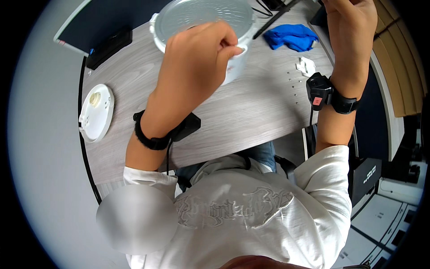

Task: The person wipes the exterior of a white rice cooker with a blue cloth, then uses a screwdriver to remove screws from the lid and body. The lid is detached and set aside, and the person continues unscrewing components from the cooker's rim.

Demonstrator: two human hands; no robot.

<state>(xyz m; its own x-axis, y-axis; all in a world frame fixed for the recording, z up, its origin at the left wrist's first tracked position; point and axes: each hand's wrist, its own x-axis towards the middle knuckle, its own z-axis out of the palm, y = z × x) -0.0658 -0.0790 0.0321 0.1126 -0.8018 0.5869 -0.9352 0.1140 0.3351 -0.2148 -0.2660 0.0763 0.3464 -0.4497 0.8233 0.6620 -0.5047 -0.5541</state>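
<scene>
My left hand (195, 62) is closed in a pinch over the near side of a white round tub (235, 71). Whatever lies between its thumb and fingers is too small to make out. The tub has a grey, ribbed round top (201, 18), and part of its rim is behind my hand. High at the right, my right hand (351, 22) has curled fingers, partly cut off by the picture's upper edge; what they hold is hidden. Below it on the table lie a small white plastic part (306, 67) and several tiny screws (294, 87).
A white round cover (97, 119) lies at the table's left edge. Behind the tub, a blue cloth (291, 36) is bunched up at the right, beside a slanting black bar (275, 19). A black device (109, 47) stands back left. Cardboard (396, 67) stands far right.
</scene>
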